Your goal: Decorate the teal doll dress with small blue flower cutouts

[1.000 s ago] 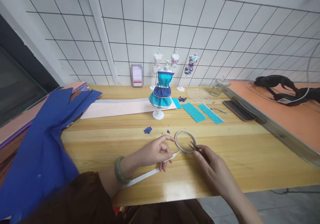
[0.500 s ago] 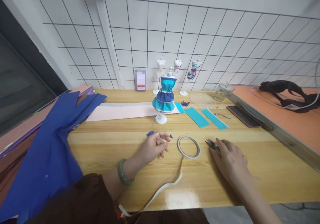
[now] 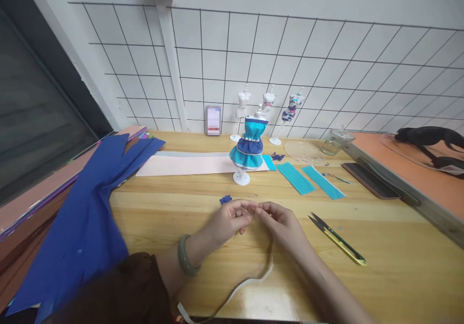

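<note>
My left hand (image 3: 230, 221), with a green bangle at the wrist, is closed, its thumb and fingertips pinched together. My right hand (image 3: 284, 225) meets it fingertip to fingertip, also pinching. Whatever lies between the fingers is too small or hidden to make out. A narrow whitish strip of tape (image 3: 246, 283) trails from under my right hand toward the table's front edge; the tape roll is hidden there. Just beyond my left hand sits a dark blue flower-shaped cutout (image 3: 225, 199). Yellow-handled thread snips (image 3: 339, 241) lie on the table, right of my right hand.
A mini dress form in a blue and turquoise ruffled dress (image 3: 250, 143) stands behind my hands, on a pale pink strip (image 3: 181, 165). Turquoise strips (image 3: 295, 178) and a dark phone (image 3: 369, 180) lie to its right. Blue fabric (image 3: 83, 218) covers the left side.
My right hand has let go of the snips and moved left to meet my left hand. The tape roll and a small blue scrap are now out of sight. The view has shifted.
</note>
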`<act>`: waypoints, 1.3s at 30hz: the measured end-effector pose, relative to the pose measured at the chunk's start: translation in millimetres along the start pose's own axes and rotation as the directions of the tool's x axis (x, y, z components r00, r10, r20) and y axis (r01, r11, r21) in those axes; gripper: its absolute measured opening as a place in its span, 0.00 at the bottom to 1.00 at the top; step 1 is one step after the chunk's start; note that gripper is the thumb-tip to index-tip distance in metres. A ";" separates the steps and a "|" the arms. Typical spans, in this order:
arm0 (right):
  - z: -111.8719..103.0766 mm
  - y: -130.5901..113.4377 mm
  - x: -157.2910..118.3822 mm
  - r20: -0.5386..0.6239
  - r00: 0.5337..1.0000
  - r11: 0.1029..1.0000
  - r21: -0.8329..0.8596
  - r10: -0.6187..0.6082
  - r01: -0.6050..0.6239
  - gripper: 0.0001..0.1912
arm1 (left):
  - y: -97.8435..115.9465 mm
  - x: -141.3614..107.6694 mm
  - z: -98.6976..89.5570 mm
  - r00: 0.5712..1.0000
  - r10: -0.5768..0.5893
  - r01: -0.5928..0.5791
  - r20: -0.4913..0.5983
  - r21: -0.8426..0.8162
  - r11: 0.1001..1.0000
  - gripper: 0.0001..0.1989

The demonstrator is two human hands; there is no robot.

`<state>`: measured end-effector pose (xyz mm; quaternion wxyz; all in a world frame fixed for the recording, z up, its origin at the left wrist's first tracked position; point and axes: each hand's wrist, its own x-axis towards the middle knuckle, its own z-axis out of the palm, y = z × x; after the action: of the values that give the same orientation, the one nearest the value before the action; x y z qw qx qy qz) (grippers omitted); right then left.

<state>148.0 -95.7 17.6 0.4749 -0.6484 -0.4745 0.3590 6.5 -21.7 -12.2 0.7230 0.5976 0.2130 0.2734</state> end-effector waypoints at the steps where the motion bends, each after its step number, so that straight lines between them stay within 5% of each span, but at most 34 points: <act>1: 0.4 1.7 1.1 -0.008 1.000 1.000 0.023 0.000 0.000 0.21 | 0.5 -0.2 0.3 1.000 -0.005 0.005 -0.002 0.000 1.000 0.17; 11: -7.1 9.4 -3.7 0.052 0.996 0.979 0.192 -0.077 0.066 0.13 | 3.1 1.6 5.6 0.993 -0.022 0.023 -0.116 0.002 1.000 0.21; 20: -13.4 10.9 -0.9 -0.141 0.990 0.976 0.210 -0.023 0.053 0.14 | 40.3 19.9 5.5 0.962 -0.081 -0.001 -0.262 -0.299 0.954 0.20; 29: -16.8 10.9 -1.9 -0.108 0.993 0.977 0.199 -0.051 0.072 0.13 | 47.2 55.5 10.0 0.954 -0.198 0.023 -0.224 -0.607 0.794 0.11; 39: -10.2 3.2 8.0 -0.090 0.995 0.946 0.325 0.048 -0.016 0.21 | 45.6 67.8 4.8 0.968 -0.190 0.030 -0.166 -0.671 0.741 0.06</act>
<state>160.6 -91.2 17.3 0.5914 -0.5859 -0.3749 0.4079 54.6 25.0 34.7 0.8741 0.2533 0.2172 0.3529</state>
